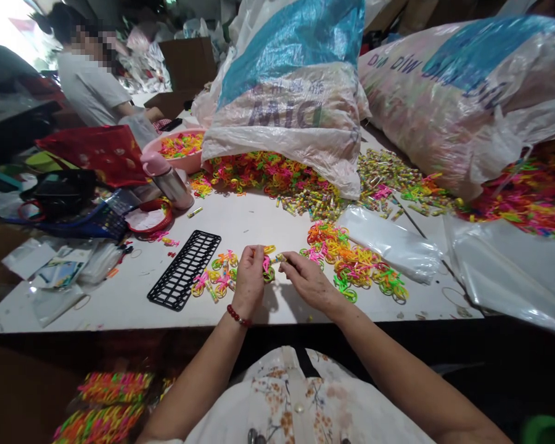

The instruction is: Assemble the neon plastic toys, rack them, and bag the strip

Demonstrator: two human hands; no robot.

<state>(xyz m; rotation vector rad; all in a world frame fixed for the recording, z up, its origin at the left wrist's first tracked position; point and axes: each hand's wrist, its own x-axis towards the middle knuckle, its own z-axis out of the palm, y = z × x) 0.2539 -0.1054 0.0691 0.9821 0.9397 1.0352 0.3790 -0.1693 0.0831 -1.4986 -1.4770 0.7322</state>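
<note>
The left hand is curled, its thumb and fingertips pinched on a small pink and green toy piece that sits above the near middle of the white table. The right hand lies at 3 o'clock from it, forefinger and thumb closed on a short yellowish stick whose tip meets the toy piece. The other right fingers are folded loosely under. The two hands almost touch. The shape of the toy piece is hard to make out, as the left fingers cover most of it, and whether stick and piece are joined cannot be told.

A red bead bracelet circles the left wrist. At 9 o'clock from the hands, a few finished bright pieces lie just beside a black grid tray. At 2 o'clock is a heap of coloured rings, with clear plastic bags past it. At 12 o'clock a big printed sack spills more pieces, and its top is cut off by the frame. A second sack at 1 o'clock runs out of view. At 10 o'clock stand a pink bottle and a pink bowl, and beyond them is another person, whose hands are hidden.
</note>
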